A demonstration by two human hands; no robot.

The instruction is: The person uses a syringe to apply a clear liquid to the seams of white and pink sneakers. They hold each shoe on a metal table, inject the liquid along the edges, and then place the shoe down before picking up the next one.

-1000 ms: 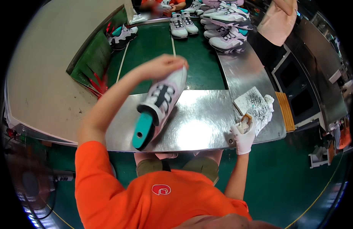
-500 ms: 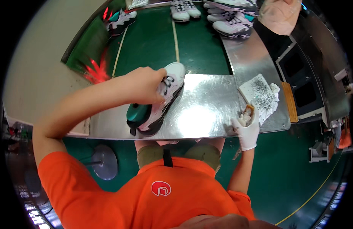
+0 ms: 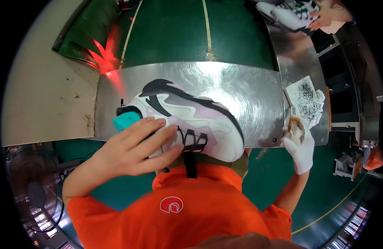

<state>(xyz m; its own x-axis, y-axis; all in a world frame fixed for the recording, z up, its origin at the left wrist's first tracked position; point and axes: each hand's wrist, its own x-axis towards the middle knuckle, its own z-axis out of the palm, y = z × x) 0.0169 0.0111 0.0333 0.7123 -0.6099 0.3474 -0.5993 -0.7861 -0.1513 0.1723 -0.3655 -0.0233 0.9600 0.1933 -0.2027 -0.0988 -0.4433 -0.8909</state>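
Sneaker (image 3: 191, 120) gripped at near edge of steel tabletop (image 3: 241, 87) by bare left hand (image 3: 133, 149), fingers (image 3: 158, 143) wrapped over laces | small brush (image 3: 294, 122) clasped in gloved right hand (image 3: 299, 145), fingers closed, beside stained cloth (image 3: 305, 99) at right.

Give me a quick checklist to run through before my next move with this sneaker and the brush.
1. Left hand has the sneaker: ok, fingers lie over its laces and tongue.
2. Sneaker supported: ok, it rests on its side on the metal bench, toe near the front edge.
3. Right hand holds the small brush: ok, the white-gloved hand is closed round it.
4. Brush clean enough: cannot tell, its tip is too small to see.
5. Stained cloth within reach: ok, it lies just beyond the brush.
6. Teal insert seated in the shoe: cannot tell, only its end shows.
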